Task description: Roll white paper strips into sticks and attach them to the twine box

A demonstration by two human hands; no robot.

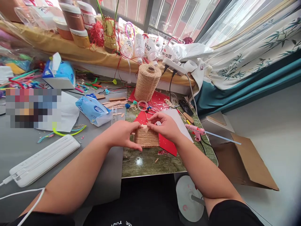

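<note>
A small box shape wrapped in rows of jute twine [148, 138] sits on the wood-grain board in front of me. My left hand [124, 133] steadies its left side, thumb near the front edge and a finger at the top edge. Between the thumb and fingertips of my right hand [164, 127] is a small piece of wooden craft stick [147, 126], held against the box's upper edge. A strand of twine rises from there toward the big jute twine spool [148, 82] standing behind. Red paper [168, 146] lies partly under the box and my right hand.
A pink hot glue gun [196, 130] with a long glue stick lies at right, beside white paper [180, 122]. Left are a wipes pack [94, 110], a tissue pack [60, 75] and a white power bank [44, 160]. Jars and bottles crowd the windowsill. A cardboard box [251, 163] stands below right.
</note>
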